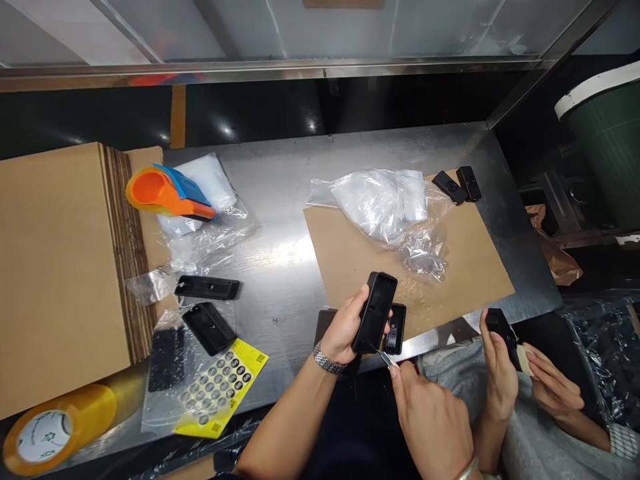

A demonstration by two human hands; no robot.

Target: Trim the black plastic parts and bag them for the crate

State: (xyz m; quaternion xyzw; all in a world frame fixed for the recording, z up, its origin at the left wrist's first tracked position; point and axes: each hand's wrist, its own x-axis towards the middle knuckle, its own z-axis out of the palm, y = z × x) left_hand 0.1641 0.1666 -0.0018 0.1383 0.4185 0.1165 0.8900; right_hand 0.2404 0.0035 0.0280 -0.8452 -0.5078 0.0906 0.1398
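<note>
My left hand [345, 330], with a metal watch at its wrist, is wrapped round a black rectangular plastic case [376, 312], its hollow side facing up. My right hand [430, 413] grips a small knife [387, 358], whose tip touches the lower end of the case. Behind the held case lies another black case [395, 329] at the table's front edge, partly covered by my left fingers. A further dark piece [325, 325] sits just left of my left hand. Below the case, the knife's handle is mostly hidden by my right fingers.
Stacked cardboard [60, 267], a tape dispenser [170, 192], black cases [207, 287], yellow sticker sheet [220, 390] and tape roll [45, 437] are left. Plastic bags [383, 203] lie on a cardboard sheet [470, 267]. At right, a person's hands hold a black part [503, 333].
</note>
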